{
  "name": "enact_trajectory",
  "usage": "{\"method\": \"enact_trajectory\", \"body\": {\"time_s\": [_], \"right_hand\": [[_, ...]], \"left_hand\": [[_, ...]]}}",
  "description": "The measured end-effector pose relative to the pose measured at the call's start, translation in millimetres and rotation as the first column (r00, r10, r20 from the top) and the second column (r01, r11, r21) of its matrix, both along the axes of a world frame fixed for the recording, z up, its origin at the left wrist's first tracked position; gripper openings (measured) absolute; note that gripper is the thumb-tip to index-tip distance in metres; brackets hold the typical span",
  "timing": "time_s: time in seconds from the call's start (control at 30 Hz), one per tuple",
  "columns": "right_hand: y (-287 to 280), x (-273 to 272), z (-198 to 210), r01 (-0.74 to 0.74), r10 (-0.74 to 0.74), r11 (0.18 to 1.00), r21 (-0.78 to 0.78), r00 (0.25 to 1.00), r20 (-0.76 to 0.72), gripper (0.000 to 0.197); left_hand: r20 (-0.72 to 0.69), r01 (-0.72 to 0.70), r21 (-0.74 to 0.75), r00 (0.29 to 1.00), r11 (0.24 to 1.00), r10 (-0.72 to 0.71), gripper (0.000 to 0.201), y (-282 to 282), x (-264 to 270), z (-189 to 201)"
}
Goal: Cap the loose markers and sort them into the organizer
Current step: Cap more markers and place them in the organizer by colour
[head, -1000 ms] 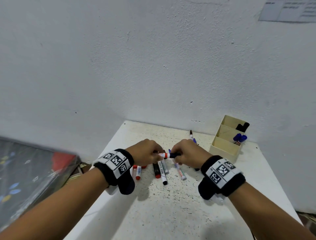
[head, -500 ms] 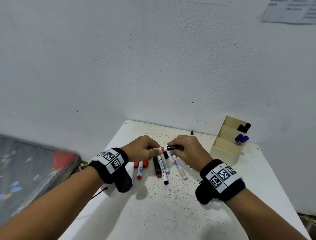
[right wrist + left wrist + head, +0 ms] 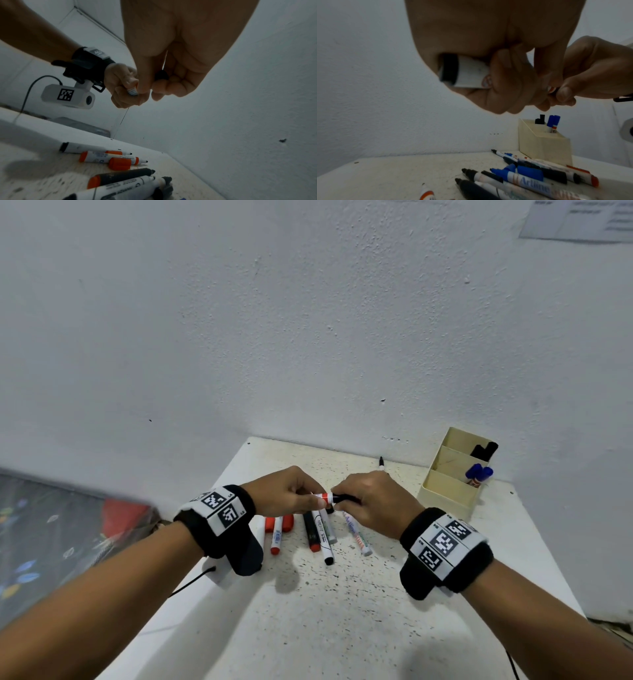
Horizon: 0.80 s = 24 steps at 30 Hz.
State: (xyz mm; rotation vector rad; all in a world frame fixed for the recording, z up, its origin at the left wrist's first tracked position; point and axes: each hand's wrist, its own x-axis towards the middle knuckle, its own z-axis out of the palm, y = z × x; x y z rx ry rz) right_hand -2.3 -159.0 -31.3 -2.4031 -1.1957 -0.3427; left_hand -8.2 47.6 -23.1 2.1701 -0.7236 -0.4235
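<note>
My left hand (image 3: 317, 501) grips a white marker (image 3: 323, 497) with a red collar, held level above the table. My right hand (image 3: 339, 499) pinches a black cap (image 3: 344, 498) set against that collar; how far it is seated is hidden by my fingers. In the left wrist view the marker's (image 3: 467, 73) black-ended barrel sticks out of my fist. In the right wrist view the black cap (image 3: 161, 75) shows between my curled fingers. Several loose markers (image 3: 322, 537) and caps lie under my hands. The cream organizer (image 3: 448, 493) stands at the back right.
The organizer holds black markers (image 3: 484, 450) in its rear slot and blue markers (image 3: 479, 474) in its middle one. The white speckled table (image 3: 342, 611) meets a white wall behind. A thin pen (image 3: 381, 462) lies by the wall. Clutter (image 3: 51, 529) sits low on the left.
Both hands have lifted the marker and cap slightly away from the pile. Both grips are the same.
</note>
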Motion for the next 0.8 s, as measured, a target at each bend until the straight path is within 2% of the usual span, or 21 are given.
{"method": "enact_trajectory", "body": {"time_s": [0.13,0.2,0.27,0.33,0.37,0.4,0.47,0.53,0.6,0.63,0.7,0.73,0.8], "right_hand": [[-3.8,-3.8,-5.8,0.027,-0.023,0.999,0.031,0.991,-0.130,0.021],[-5.6,-4.0,-8.6,0.076,-0.045,0.991,0.108,0.962,-0.268,0.013],[-7.5,-4.1,-9.7,0.156,-0.060,0.972,0.175,0.889,-0.455,0.009],[-9.1,-2.7,-10.6,0.227,-0.047,0.948,0.224,0.794,-0.606,0.007],[-8.1,-2.5,-10.6,0.244,-0.045,0.942,0.231,0.773,-0.633,0.006],[-6.2,-2.8,-11.0,0.252,-0.060,0.942,0.221,0.775,-0.629,0.007],[-0.6,-5.7,-11.6,0.236,-0.120,0.961,0.146,0.827,-0.549,0.008],[3.3,-9.8,-11.9,0.209,-0.178,0.977,0.036,0.900,-0.397,0.008],[2.0,-8.6,-10.8,0.249,-0.245,0.968,-0.018,0.933,-0.263,0.009],[-1.8,-4.0,-11.7,0.297,-0.289,0.955,-0.011,0.920,-0.265,0.009],[-9.4,8.6,-16.8,0.375,-0.362,0.926,-0.036,0.861,-0.357,0.013],[-10.1,14.8,-22.4,0.378,-0.384,0.921,-0.100,0.826,-0.412,0.016],[-4.2,22.6,-33.3,0.303,-0.397,0.916,-0.262,0.770,-0.498,0.021]], "left_hand": [[0.082,-0.048,0.032,0.996,0.998,0.045,0.044,-3.4,-0.7,-8.4],[0.190,-0.070,0.063,0.980,0.996,0.057,0.031,-4.6,0.8,-12.7],[0.357,-0.111,0.166,0.933,0.980,0.045,0.011,-6.8,0.7,-17.7],[0.490,-0.155,0.233,0.871,0.960,0.021,0.016,-7.8,-0.8,-22.5],[0.499,-0.155,0.226,0.866,0.962,0.023,0.019,-7.3,-1.4,-24.3],[0.475,-0.147,0.203,0.879,0.968,0.034,0.020,-6.0,-1.7,-26.0],[0.399,-0.155,0.180,0.914,0.971,0.072,0.022,-3.4,-0.9,-27.7],[0.387,-0.216,0.232,0.915,0.949,0.113,0.038,-1.6,-1.6,-28.5],[0.394,-0.301,0.270,0.901,0.915,0.180,0.051,5.0,-2.4,-31.8],[0.385,-0.333,0.263,0.897,0.906,0.218,0.056,10.3,-2.5,-34.7],[0.332,-0.385,0.208,0.892,0.899,0.305,0.058,21.0,-0.9,-39.2],[0.274,-0.411,0.159,0.892,0.898,0.359,0.054,25.8,0.3,-40.7],[0.047,-0.443,0.023,0.896,0.896,0.441,0.039,29.7,2.3,-41.4]]}}
